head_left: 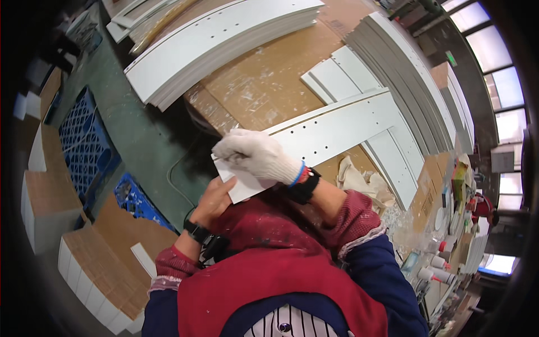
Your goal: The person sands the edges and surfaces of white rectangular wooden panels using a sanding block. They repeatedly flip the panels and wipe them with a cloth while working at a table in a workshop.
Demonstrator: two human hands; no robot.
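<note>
The white board (pixel 345 124) ran from just below the middle of the view up toward two o'clock, its near end over the wearer's lap and its far end lying across other white panels (pixel 391 158) on the cardboard-covered table (pixel 264 90). The gloved hand and wrist covered part of it, so the near end only appeared to be the same piece. The bare left hand (pixel 212 202), at eight o'clock, held that near end with its thumb flat on the face; its fingers were hidden underneath. The right hand (pixel 258 154), in a white knit glove just toward eleven o'clock of the middle, lay over the board with fingers curled closely at the end's upper corner; whether they pinched the edge or something small could not be told. The board looked stiff and flat, probably moderate in weight but awkward for its length. Its smooth face would likely slip under a bare thumb, less so under knit, and its corners and the edges of its dark holes seemed liable to chip. The sounder hold would be on both long edges, clear of the corners, with fingers supporting from below.
</note>
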